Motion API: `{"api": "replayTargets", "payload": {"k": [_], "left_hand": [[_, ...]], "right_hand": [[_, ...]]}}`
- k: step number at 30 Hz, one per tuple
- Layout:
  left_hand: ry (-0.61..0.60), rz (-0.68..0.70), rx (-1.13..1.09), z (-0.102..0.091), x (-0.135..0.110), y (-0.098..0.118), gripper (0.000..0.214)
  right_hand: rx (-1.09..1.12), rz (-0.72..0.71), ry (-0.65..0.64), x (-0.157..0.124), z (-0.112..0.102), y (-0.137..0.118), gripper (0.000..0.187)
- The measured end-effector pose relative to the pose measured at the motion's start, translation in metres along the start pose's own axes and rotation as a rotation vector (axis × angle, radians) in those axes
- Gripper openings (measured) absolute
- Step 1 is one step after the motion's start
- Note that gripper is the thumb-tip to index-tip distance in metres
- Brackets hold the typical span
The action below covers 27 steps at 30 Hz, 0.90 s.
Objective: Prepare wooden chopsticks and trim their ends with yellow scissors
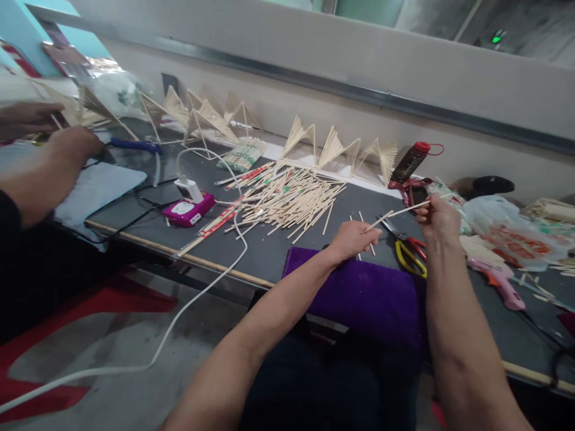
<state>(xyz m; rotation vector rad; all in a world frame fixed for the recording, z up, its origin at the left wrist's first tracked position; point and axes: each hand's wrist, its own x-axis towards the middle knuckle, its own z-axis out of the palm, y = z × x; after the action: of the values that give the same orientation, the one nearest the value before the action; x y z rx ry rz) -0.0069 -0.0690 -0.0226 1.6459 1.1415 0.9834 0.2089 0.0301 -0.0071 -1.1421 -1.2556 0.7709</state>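
My left hand (354,237) and my right hand (438,218) pinch the two ends of one thin wooden stick (398,213), held level a little above the dark table (265,251). Both hands are closed on it. A loose heap of the same sticks (287,200) lies to the left of my left hand. Scissors with yellow and red handles (409,250) rest on the table between my hands. A purple cloth (359,290) covers the table edge under my forearms.
Fan-shaped stick pieces (335,146) stand along the back wall. A pink device with a white charger (187,206) and white cable lies left. A dark bottle with a red cap (411,160), a pink glue gun (501,282) and plastic bags (512,230) sit right. Another person's hands (67,146) work at far left.
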Motion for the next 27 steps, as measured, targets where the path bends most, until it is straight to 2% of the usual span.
{"api": "replayTargets", "payload": {"k": [3,5,8,11,13,16,22,24,27], "left_hand": [[0.085,0.022,-0.086,-0.006,0.000,0.001,0.039],[0.228,0.018,-0.192,-0.020,0.002,0.001,0.042],[0.497,-0.001,-0.415,-0.050,0.005,0.000,0.033],[0.602,-0.043,-0.556,-0.077,0.004,-0.004,0.020],[0.626,-0.044,-0.611,-0.086,0.001,-0.007,0.015],[0.592,-0.001,-0.662,-0.087,-0.005,-0.009,0.016],[0.570,0.055,-0.741,-0.081,-0.007,-0.008,0.018],[0.577,0.031,-0.744,-0.081,-0.006,-0.008,0.019],[0.581,0.021,-0.747,-0.079,-0.004,-0.011,0.018]], "right_hand": [[0.144,0.189,0.038,-0.002,0.000,0.003,0.032],[0.126,0.238,-0.037,-0.008,0.013,0.002,0.031],[0.027,0.273,-0.184,-0.016,0.049,0.000,0.028],[-0.064,0.308,-0.274,-0.016,0.087,-0.003,0.023],[-0.126,0.339,-0.305,-0.013,0.107,-0.002,0.021],[-0.278,0.378,-0.356,-0.011,0.127,0.003,0.022],[-0.454,0.393,-0.414,-0.015,0.145,0.016,0.018],[-0.531,0.328,-0.416,-0.018,0.147,0.015,0.016],[-0.777,0.051,-0.444,-0.025,0.151,0.007,0.021]]}}
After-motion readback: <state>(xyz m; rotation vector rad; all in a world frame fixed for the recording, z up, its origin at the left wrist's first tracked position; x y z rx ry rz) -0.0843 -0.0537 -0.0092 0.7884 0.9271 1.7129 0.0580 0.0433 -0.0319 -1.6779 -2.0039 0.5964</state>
